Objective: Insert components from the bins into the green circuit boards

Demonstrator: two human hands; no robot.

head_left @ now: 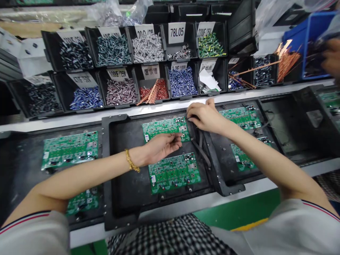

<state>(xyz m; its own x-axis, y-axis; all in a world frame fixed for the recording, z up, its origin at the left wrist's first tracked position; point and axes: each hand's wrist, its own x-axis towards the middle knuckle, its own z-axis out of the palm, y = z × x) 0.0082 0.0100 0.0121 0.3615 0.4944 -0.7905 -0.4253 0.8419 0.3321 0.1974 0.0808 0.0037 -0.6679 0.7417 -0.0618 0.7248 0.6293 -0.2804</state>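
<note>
In the head view my left hand (162,146) is over the lower edge of the upper green circuit board (164,126), palm partly turned up. Its fingers are curled and the thumb is against them; anything between them is too small to name. Close to that board's upper right corner, my right hand (203,116) has its thumb and fingertips pressed together, and I cannot make out what they pinch. Below lies a second green circuit board (174,173), with small parts along its edges. Both boards rest in a black tray (127,198).
Black bins of sorted components, such as white parts (147,47) and blue parts (183,81), line the back. Dark straps (202,154) lie beside the boards. Neighbouring trays hold more boards (70,148). Another person's hand (332,58) shows at the far right near a blue bin (305,46).
</note>
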